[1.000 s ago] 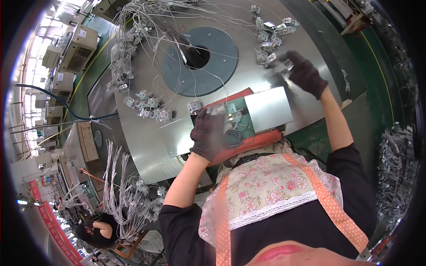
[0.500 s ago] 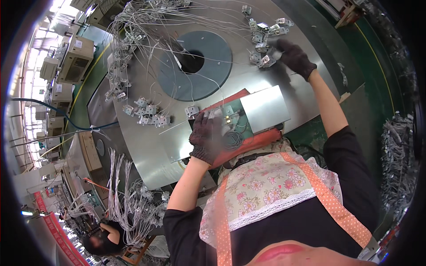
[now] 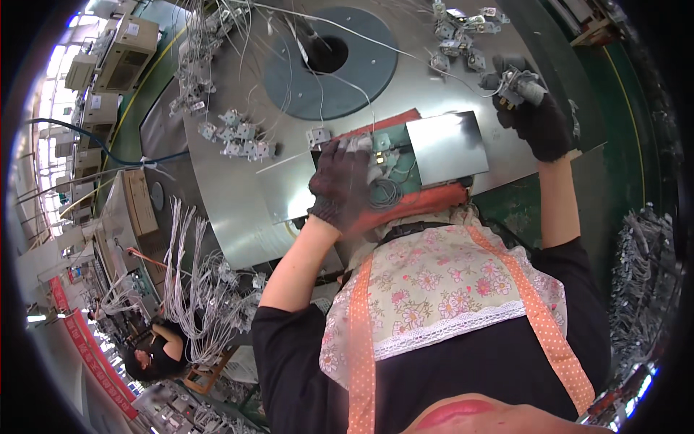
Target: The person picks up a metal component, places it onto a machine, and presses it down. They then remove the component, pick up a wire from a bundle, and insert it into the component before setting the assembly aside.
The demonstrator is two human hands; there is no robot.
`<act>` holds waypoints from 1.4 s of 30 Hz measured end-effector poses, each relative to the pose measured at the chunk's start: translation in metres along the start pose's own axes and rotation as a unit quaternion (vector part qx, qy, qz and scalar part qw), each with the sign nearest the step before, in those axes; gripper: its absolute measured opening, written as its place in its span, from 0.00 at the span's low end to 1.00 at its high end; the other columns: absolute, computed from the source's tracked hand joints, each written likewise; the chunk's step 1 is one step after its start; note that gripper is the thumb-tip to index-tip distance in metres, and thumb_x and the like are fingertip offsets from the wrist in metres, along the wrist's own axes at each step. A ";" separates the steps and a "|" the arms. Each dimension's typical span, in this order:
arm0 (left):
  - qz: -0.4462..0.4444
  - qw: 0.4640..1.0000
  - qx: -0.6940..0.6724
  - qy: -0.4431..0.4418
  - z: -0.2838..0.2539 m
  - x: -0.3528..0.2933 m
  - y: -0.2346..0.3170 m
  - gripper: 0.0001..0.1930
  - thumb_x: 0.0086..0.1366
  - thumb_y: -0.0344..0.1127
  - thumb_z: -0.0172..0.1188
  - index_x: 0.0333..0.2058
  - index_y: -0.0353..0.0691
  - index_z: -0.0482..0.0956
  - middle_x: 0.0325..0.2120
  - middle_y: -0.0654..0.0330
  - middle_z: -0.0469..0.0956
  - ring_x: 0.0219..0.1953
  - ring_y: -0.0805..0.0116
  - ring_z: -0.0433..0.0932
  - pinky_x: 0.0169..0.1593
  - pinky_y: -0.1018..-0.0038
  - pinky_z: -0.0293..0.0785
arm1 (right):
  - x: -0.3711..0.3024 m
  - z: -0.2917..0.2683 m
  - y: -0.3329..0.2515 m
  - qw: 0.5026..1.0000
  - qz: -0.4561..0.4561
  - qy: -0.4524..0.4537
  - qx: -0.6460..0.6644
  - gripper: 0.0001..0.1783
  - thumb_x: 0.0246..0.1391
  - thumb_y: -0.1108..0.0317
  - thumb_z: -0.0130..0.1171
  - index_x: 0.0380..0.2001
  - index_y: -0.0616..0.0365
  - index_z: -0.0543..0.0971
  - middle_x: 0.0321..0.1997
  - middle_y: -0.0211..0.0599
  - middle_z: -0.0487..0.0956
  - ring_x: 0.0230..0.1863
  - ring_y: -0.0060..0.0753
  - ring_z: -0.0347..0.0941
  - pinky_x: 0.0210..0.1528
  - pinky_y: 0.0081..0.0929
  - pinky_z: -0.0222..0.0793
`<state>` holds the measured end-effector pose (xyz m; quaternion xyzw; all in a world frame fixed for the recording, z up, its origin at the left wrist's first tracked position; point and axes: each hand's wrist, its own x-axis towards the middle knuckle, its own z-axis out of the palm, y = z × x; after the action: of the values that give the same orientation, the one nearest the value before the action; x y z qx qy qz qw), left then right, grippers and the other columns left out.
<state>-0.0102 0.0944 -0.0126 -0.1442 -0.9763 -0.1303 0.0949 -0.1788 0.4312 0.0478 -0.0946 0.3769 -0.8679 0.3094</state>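
While the gloved left hand (image 3: 340, 184) stays pressed on the wired part (image 3: 383, 189), the right hand (image 3: 538, 119) has lifted off the desk (image 3: 238, 217). Toward one o'clock, its grip now clenches a small valve part (image 3: 517, 83).

A single head-worn fisheye is looking steeply down, close over the round metal table (image 3: 238, 217), which is filling twelve o'clock, the apron (image 3: 441, 289) at six.

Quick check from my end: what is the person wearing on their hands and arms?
Both hands wear dark, knitted work gloves that end at the wrist: the left hand and the right hand look alike. The forearms are bare, with short black sleeves above the elbows. No markings show on the gloves. An apron with a flower print, white lace trim and orange straps covers the chest.
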 end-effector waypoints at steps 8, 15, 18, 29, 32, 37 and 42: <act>-0.016 1.000 0.016 -0.021 0.003 -0.001 -0.002 0.24 0.66 0.40 0.51 0.56 0.31 0.74 0.53 0.45 0.78 0.59 0.48 0.75 0.70 0.53 0.60 | -0.023 0.033 0.011 0.974 -0.104 -0.091 -0.181 0.35 0.62 0.55 0.60 0.67 0.59 0.67 0.54 0.45 0.79 0.52 0.36 0.78 0.52 0.30 0.76; -0.020 0.999 -0.002 -0.040 -0.003 0.000 -0.001 0.25 0.61 0.42 0.58 0.54 0.31 0.76 0.51 0.44 0.79 0.59 0.47 0.75 0.70 0.53 0.60 | -0.008 0.082 0.037 0.983 0.047 -0.121 -0.132 0.35 0.62 0.48 0.61 0.65 0.58 0.69 0.52 0.48 0.79 0.49 0.43 0.81 0.50 0.43 0.82; -0.004 1.000 0.021 0.010 0.002 -0.002 -0.002 0.23 0.60 0.41 0.60 0.51 0.33 0.77 0.49 0.46 0.80 0.57 0.48 0.76 0.69 0.53 0.60 | 0.023 0.074 0.066 0.990 0.067 -0.118 -0.036 0.30 0.65 0.57 0.59 0.65 0.58 0.69 0.52 0.41 0.80 0.47 0.41 0.82 0.45 0.37 0.84; 0.008 0.999 0.042 0.001 0.006 -0.006 -0.004 0.29 0.62 0.48 0.63 0.56 0.36 0.75 0.51 0.47 0.81 0.58 0.48 0.77 0.66 0.54 0.66 | 0.020 0.109 0.075 0.993 0.031 -0.114 0.027 0.38 0.66 0.61 0.55 0.74 0.59 0.56 0.58 0.36 0.74 0.60 0.33 0.73 0.69 0.44 0.69; -0.006 0.999 0.039 -0.030 0.002 -0.003 -0.003 0.29 0.62 0.48 0.63 0.56 0.36 0.75 0.52 0.46 0.81 0.58 0.48 0.77 0.66 0.54 0.65 | 0.015 0.115 0.074 0.995 0.032 -0.098 -0.017 0.39 0.63 0.66 0.56 0.74 0.57 0.57 0.60 0.36 0.73 0.60 0.33 0.72 0.70 0.42 0.69; -0.007 0.999 0.032 -0.024 0.005 -0.002 -0.005 0.28 0.60 0.48 0.64 0.54 0.36 0.76 0.51 0.47 0.81 0.57 0.48 0.77 0.65 0.53 0.66 | 0.012 0.120 0.073 0.994 0.036 -0.087 -0.049 0.39 0.61 0.72 0.56 0.75 0.56 0.58 0.61 0.34 0.73 0.61 0.32 0.72 0.69 0.38 0.70; -0.013 0.999 0.014 -0.037 -0.001 0.000 0.000 0.19 0.65 0.39 0.58 0.50 0.35 0.78 0.45 0.48 0.81 0.57 0.49 0.76 0.69 0.54 0.61 | 0.011 0.117 0.076 0.994 0.030 -0.071 -0.071 0.37 0.62 0.73 0.57 0.74 0.55 0.59 0.62 0.40 0.73 0.60 0.36 0.75 0.65 0.36 0.73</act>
<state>-0.0098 0.0939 -0.0112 -0.1349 -0.9826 -0.1127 0.0592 -0.1052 0.3151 0.0750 -0.1659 0.4175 -0.8203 0.3540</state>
